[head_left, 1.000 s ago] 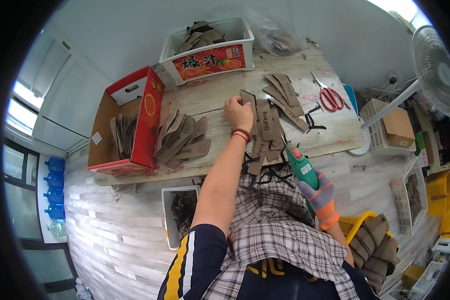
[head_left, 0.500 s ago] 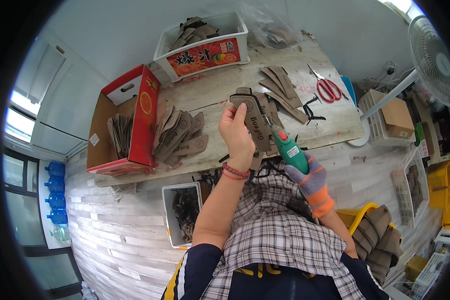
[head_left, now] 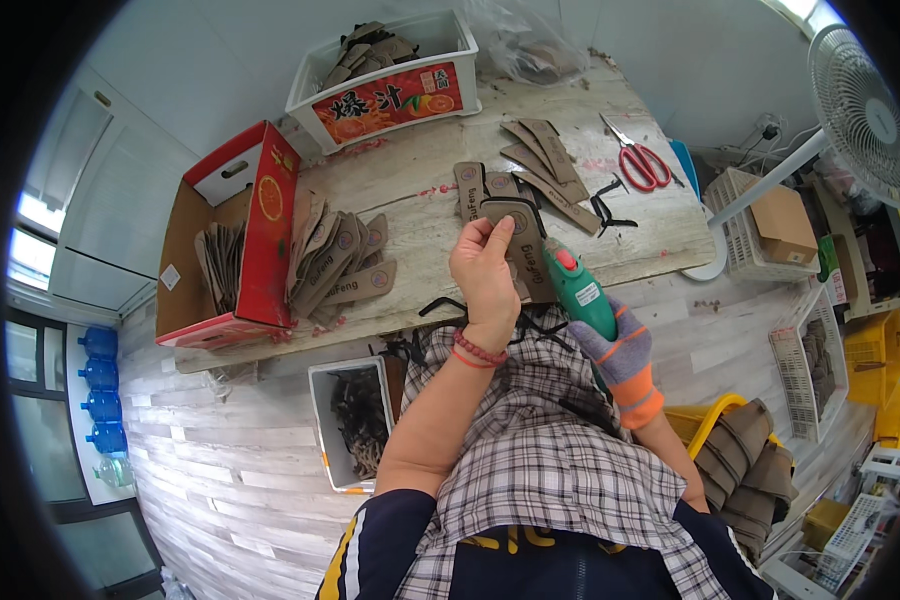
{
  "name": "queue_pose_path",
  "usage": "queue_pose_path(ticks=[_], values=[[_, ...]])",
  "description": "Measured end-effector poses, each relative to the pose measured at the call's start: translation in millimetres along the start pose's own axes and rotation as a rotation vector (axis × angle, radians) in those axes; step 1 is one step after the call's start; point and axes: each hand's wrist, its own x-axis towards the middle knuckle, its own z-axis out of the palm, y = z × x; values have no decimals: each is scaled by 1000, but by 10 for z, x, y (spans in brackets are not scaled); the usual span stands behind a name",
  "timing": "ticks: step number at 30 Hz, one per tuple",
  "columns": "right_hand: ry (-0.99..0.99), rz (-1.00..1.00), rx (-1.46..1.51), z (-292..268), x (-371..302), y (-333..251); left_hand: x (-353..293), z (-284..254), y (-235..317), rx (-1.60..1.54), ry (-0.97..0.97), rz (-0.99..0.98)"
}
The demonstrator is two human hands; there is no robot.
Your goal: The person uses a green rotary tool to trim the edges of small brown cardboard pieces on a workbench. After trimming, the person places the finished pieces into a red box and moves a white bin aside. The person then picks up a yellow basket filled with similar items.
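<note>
My bare left hand [head_left: 485, 275] pinches a grey-brown flat piece [head_left: 532, 265] with rounded end, black edging and dark print, thumb on top, just over the table's near edge. In a grey and orange glove, my right hand [head_left: 615, 352] grips a green handheld electric cutter [head_left: 582, 297] with a red button. Its front end is against or very close to the piece's right edge; the blade is hidden. Behind the left hand lie several similar pieces [head_left: 469, 180]. A thin black trimmed strip [head_left: 440, 303] hangs near the table edge by my left wrist.
Left on the table are a red carton [head_left: 275, 225] and a heap of pieces [head_left: 342, 265]. Farther back stand a white bin [head_left: 390, 105], fanned pieces [head_left: 550, 165] and red-handled scissors [head_left: 645, 165]. Below sit a scrap box [head_left: 317, 420] and a yellow basket [head_left: 705, 425]; a fan [head_left: 865, 115] stands right.
My left hand and the held piece have shifted right and down, the piece tilting more. Pieces behind it show more. The whole view has shifted slightly.
</note>
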Motion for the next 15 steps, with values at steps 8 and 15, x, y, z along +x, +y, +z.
queue_pose_path(ticks=[8, 15], values=[[-29, 6, 61, -57, 15, -137, -89, -29, 53, 93, -74, -95], [-83, 0, 42, -123, -9, -165, -41, -82, 187, 307, -155, -4]])
